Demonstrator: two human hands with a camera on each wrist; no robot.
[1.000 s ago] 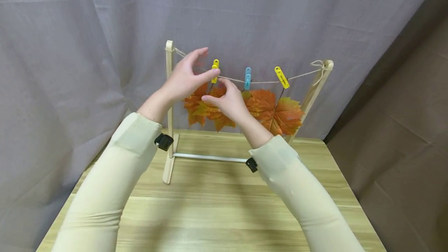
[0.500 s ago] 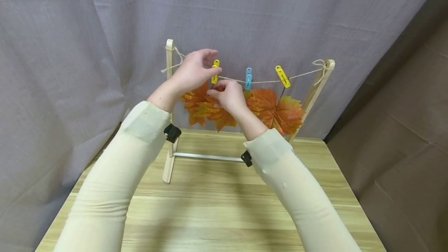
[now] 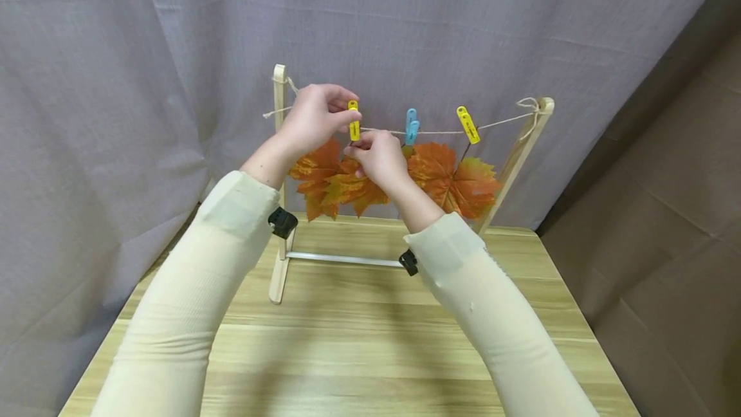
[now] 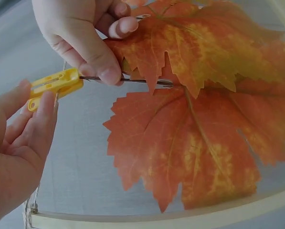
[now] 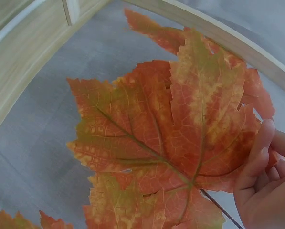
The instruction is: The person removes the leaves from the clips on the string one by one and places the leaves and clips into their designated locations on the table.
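Behind everything, a grey curtain [image 3: 173, 50] hangs as a backdrop, and in front of it a light wooden tabletop [image 3: 359, 352] carries a small wooden frame [image 3: 280, 211] with two uprights and a pale crossbar near its base. Between the tops of the uprights runs a sagging twine line [image 3: 498, 125], and orange maple leaves hang beneath it: one leaf [image 3: 457, 179] under the right-hand yellow clip [image 3: 467, 125], which is well apart from the hands, and another leaf [image 3: 324, 179] at the left end. A blue clip [image 3: 411, 126] sits on the twine between the two yellow ones, just beside the right hand. The left hand [image 3: 312, 118] is raised at the twine near the left upright, its thumb and fingers [image 4: 42, 112] pinching the tail of the left yellow clip [image 3: 354, 121]. The right hand [image 3: 379, 156] sits just below and beside that clip, its thumb and forefinger closed on the thin dark stem [image 4: 137, 81] of the left leaf. In the left wrist view the stem's end lies at the mouth of the clip; whether the clip grips it, I cannot tell.
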